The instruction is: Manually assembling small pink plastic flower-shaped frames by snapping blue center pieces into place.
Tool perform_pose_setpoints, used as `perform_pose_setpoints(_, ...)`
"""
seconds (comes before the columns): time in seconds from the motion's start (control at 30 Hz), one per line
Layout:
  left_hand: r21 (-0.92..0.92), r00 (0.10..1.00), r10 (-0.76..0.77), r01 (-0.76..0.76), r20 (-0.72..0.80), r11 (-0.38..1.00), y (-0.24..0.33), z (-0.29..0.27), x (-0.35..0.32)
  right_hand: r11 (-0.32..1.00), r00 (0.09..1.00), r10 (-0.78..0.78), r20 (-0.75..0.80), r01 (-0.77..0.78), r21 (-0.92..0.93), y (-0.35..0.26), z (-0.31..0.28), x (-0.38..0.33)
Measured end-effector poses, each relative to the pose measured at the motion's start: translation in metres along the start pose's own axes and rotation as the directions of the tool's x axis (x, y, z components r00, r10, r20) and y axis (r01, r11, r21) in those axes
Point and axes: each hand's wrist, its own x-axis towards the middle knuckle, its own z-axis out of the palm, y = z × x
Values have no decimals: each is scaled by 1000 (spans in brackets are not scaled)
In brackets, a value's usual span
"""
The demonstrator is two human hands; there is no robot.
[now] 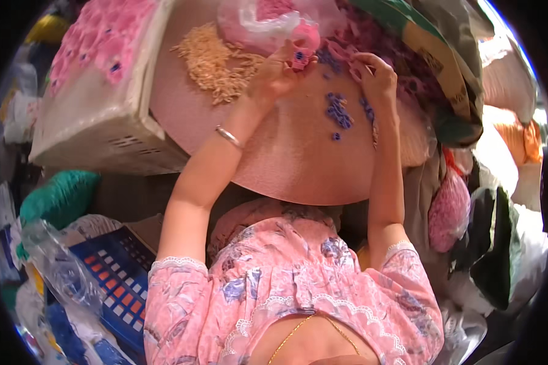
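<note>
Packages first: clear plastic bag of pink flower-shaped pieces (pixel 268 21) sits at the far edge of the round pink tray (pixel 298 164), its mouth open toward the person. White perforated plastic crate (pixel 97 115) lies to the left of the tray, filled with pink flower pieces. Blue plastic lattice basket (pixel 119 274) sits lower left, with a crumpled clear plastic wrapper (pixel 58 261) partly over it. Pink mesh bag (pixel 449 210) hangs at right among heaped cloth. Brown cardboard strip with a dark printed label (pixel 435 58) shows upper right; its print is too small to tell. On the tray: pile of tan thread-like strands (pixel 216 61) at far left, scattered small blue bead pieces (pixel 338 112) at centre. Left hand (pixel 280 70), silver bangle at the wrist, fingers curled and pinched shut on a pink flower piece with blue centre (pixel 299 55). Right hand (pixel 374 76), fingers bent and nearly closed, tips among the pink pieces at the far right edge of the tray; whether it grips one cannot be told.
</note>
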Motion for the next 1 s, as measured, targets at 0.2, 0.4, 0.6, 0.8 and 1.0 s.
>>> perform_pose_setpoints(0.2, -72, 992, -120, 117, -48, 991, -19, 3, -6, 957, 880, 233, 414, -132, -258, 103, -28, -9)
perform_pose_setpoints(0.4, 28, 990, -100, 103, -95, 994, -13, -8, -7, 950, 806, 311, 503, -269, -157, 93, -7, -25)
perform_pose_setpoints(0.6, 71, 988, -106, 115, -114, 991, -6, -9, -4, 925, 766, 353, 538, -372, -78, 100, 3, -26)
perform_pose_setpoints(0.8, 30, 984, -154, 157, -85, 987, -18, -4, -10, 694, 765, 560, 318, -643, 323, 43, 5, -25)
perform_pose_setpoints(1.0, 20, 980, -141, 145, -142, 989, -29, 0, -13, 952, 998, -63, 13, 56, 301, 28, 26, -35)
